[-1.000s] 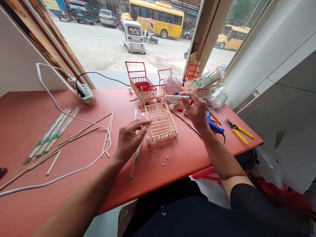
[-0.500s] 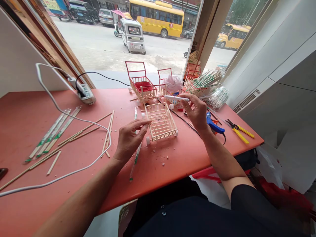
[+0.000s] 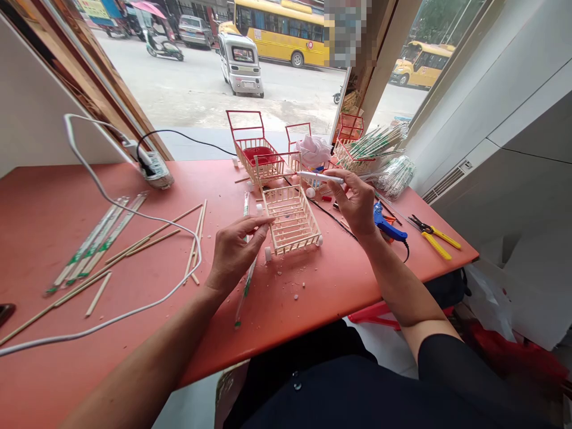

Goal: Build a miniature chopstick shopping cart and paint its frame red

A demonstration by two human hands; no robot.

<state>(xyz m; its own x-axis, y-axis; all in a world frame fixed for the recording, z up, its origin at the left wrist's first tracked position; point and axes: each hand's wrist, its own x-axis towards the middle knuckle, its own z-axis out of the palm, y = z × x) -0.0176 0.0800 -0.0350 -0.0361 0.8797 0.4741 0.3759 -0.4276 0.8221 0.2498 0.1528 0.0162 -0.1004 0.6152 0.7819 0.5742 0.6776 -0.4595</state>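
A small cart (image 3: 295,245) built of bare wooden sticks, with white wheels and a raised handle, stands on the red table (image 3: 330,286). My left hand (image 3: 236,249) is closed in a pinch on the cart's left upper rim. In my right hand (image 3: 356,205) a slim white pen (image 3: 320,177) lies between thumb and fingers, pointing left. Its reddish tip is at the right end of the cart's handle; whether it touches cannot be made out. Behind stands a finished-looking cart with a red handle (image 3: 245,128) and a red dish (image 3: 260,156) in it.
Loose sticks (image 3: 154,238) and wrapped chopsticks (image 3: 96,238) lie left, crossed by a white cable (image 3: 172,292). At right are a blue glue gun (image 3: 388,226) and yellow-handled pliers (image 3: 435,244). Chopstick bundles (image 3: 379,146) stand at the back right, near the window.
My hands and the cart have hardly moved; the pen has shifted very slightly. Outside, a scooter with a pink canopy has moved left.
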